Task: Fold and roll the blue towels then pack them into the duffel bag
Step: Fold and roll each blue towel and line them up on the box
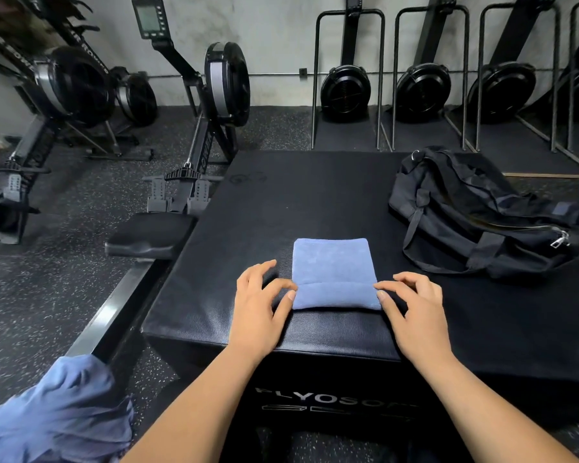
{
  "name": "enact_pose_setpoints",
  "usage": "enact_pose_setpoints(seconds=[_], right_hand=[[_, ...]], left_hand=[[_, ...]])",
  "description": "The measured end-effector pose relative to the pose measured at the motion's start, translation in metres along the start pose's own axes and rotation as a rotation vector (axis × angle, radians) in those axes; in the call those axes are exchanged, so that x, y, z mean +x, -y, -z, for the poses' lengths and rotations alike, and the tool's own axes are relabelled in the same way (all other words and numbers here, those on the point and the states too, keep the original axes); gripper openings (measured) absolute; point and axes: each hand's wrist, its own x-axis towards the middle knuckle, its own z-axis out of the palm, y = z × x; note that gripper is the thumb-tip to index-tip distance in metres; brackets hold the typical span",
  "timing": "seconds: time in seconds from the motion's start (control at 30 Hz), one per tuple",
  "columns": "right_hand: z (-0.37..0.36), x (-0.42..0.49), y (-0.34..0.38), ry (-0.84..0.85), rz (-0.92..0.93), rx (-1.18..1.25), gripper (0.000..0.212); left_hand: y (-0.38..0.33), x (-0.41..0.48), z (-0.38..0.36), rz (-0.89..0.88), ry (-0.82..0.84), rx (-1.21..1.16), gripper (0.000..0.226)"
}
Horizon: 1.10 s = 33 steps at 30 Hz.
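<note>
A folded blue towel (331, 262) lies flat on a black padded plyo box (281, 202), its near end turned over into a short roll. My left hand (259, 312) touches the roll's left end with thumb and fingertips. At the roll's right end my right hand (415, 312) does the same. The black duffel bag (482, 215) lies on the box's right side, its top zipper partly parted. A heap of loose blue towels (57, 419) sits at the lower left, off the box.
A rowing machine's seat and rail (147, 242) run close along the box's left edge. More rowers stand on the speckled rubber floor at the left, and several are stored upright against the back wall (422, 88).
</note>
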Motion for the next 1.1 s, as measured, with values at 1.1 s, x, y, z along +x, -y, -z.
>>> enact_pose_setpoints(seconds=[1.1], right_hand=[[0.007,-0.001,0.008,0.000,-0.003,0.106,0.018]], left_hand=[[0.003,0.003,-0.001,0.013,0.014,-0.080,0.022]])
